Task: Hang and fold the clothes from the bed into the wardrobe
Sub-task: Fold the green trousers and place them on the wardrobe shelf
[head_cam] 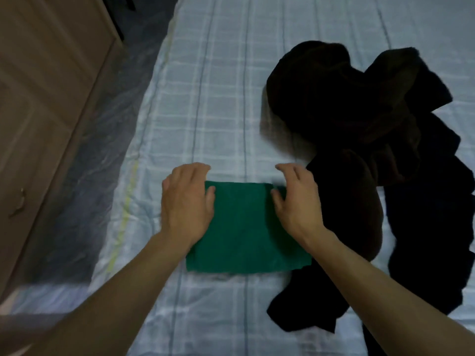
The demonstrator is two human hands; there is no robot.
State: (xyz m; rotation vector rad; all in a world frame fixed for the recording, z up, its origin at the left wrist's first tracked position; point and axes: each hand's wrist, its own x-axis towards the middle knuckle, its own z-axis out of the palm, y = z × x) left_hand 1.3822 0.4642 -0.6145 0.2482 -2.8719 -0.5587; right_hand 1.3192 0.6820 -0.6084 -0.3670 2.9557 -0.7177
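A folded green cloth (244,227) lies flat on the bed (221,98), a neat rectangle in front of me. My left hand (186,201) is on its far left corner, thumb on top and fingers curled over the far edge. At the far right corner my right hand (295,199) lies the same way, thumb on the cloth, fingers bent past the edge. A heap of dark, near-black clothes (359,124) sprawls on the bed just right of the green cloth, touching its right side.
The bed has a pale blue checked sheet. A light wooden wardrobe (38,111) with a metal handle (19,202) stands at the left. Between it and the bed runs a narrow strip of floor under clear plastic sheeting (102,129).
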